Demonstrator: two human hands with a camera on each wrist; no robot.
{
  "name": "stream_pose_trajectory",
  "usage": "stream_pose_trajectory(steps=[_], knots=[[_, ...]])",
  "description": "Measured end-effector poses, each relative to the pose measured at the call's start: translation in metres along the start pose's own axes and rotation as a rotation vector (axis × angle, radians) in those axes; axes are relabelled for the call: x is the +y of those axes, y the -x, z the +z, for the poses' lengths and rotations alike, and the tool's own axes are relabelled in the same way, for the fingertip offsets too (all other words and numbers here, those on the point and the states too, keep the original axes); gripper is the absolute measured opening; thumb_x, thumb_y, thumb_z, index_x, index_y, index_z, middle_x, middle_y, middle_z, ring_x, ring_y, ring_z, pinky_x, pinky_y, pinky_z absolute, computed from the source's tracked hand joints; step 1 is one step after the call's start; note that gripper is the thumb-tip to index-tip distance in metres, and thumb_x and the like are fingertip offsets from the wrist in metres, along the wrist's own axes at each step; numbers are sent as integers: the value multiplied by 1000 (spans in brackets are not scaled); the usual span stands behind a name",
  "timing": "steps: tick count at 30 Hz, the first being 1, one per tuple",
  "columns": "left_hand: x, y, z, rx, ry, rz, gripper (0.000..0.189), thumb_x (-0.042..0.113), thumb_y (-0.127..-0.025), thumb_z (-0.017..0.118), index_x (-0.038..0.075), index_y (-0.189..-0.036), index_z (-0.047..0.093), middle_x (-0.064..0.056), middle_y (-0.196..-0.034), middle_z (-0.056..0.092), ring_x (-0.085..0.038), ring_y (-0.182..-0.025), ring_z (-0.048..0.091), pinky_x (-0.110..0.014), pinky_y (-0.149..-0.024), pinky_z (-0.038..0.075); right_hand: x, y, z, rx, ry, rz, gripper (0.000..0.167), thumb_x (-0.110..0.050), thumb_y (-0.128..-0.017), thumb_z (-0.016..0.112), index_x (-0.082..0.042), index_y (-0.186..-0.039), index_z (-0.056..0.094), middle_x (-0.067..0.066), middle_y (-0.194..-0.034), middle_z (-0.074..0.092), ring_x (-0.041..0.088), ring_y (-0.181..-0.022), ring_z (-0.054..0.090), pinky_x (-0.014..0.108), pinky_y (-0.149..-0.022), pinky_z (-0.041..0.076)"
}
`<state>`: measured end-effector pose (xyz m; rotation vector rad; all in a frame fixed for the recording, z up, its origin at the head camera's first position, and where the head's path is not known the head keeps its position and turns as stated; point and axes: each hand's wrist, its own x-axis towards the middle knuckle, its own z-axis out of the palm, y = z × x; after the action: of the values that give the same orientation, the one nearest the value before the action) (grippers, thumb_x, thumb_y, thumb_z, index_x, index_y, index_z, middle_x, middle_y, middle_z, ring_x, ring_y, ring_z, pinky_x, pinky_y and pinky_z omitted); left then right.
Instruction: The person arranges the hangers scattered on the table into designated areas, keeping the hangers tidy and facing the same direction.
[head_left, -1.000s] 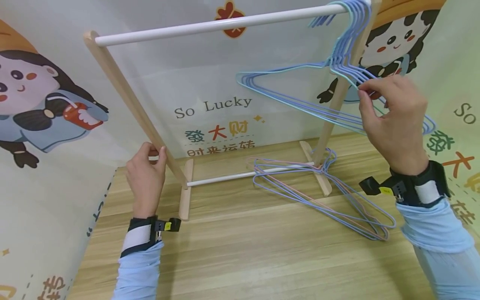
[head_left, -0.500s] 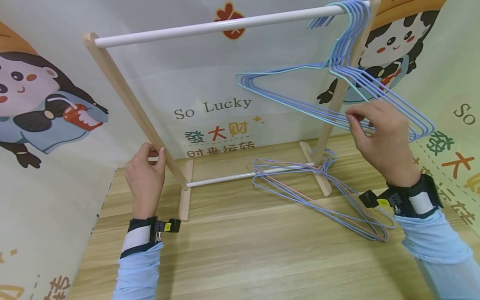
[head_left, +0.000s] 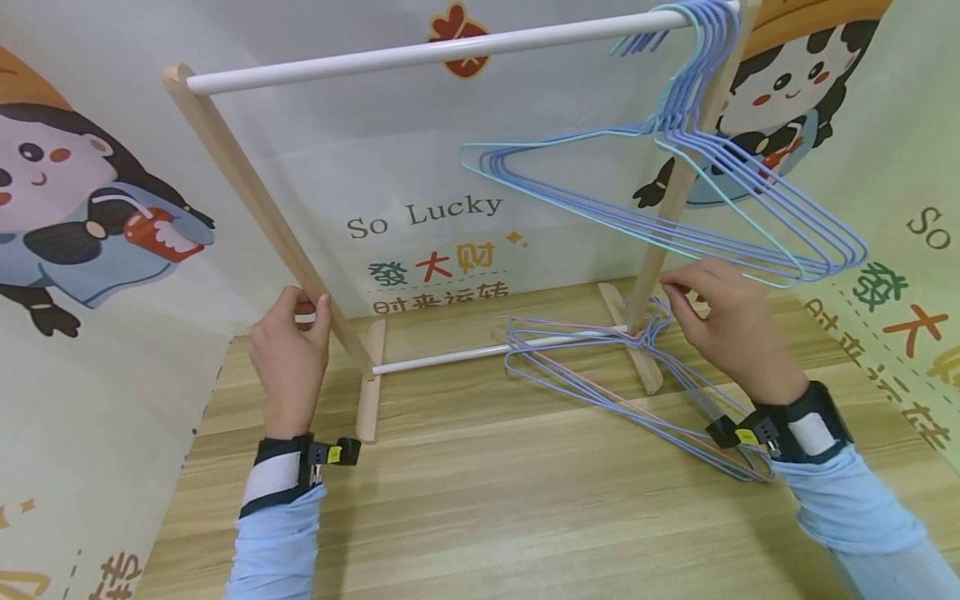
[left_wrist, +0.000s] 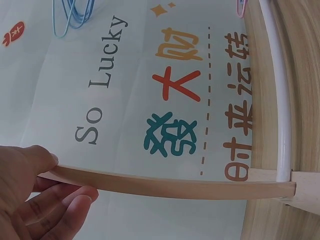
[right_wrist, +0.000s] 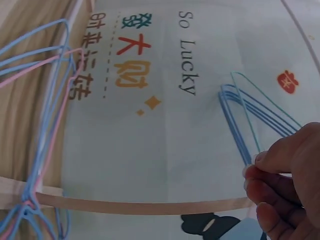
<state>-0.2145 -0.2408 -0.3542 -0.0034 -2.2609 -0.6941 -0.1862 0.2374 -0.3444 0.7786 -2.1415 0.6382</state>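
Note:
My left hand (head_left: 288, 362) grips the left wooden post (head_left: 251, 187) of a hanger rack, thumb on one side and fingers on the other; the left wrist view shows this grip on the post (left_wrist: 150, 185). Several blue hangers (head_left: 686, 96) hang bunched at the right end of the rail, a mint-green hanger (head_left: 761, 232) foremost. My right hand (head_left: 731, 329) is below them with loosely curled fingers and holds nothing. Its thumb and index tips are close together beside the right post, above a pile of blue and pink hangers (head_left: 645, 337) lying at the rack's foot.
The rack's white top rail (head_left: 420, 55) spans both posts, and a thin white lower bar (head_left: 450, 358) joins the feet near the wooden tabletop (head_left: 480, 517). Printed cloth walls (head_left: 420, 175) stand behind and at both sides.
My right hand has let go of the front mint-green hanger and moved down and left, to just above the pile. The mint-green hanger has swung slightly forward. My left hand stays on the post.

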Motion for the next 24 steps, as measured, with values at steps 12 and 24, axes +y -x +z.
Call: stream_pose_trajectory(steps=[12,24], knots=[[0,0,-1,-3,-2,1,24,20,-100,67,-3,-95,67,-20,-89,72,-37,-75,71,-49,-63,55,22,29,23,-193,-22,201,15,11,-83,75,7,-97,72,14,-85,68,29,-76,65,43,-61,49],[0,1,-1,-16,5,-13,24,21,-101,66,-2,-95,67,-20,-90,73,-37,-77,71,-49,-65,56,46,55,40,-397,-61,394,13,6,-89,72,11,-100,70,21,-89,68,37,-79,67,53,-71,53]])
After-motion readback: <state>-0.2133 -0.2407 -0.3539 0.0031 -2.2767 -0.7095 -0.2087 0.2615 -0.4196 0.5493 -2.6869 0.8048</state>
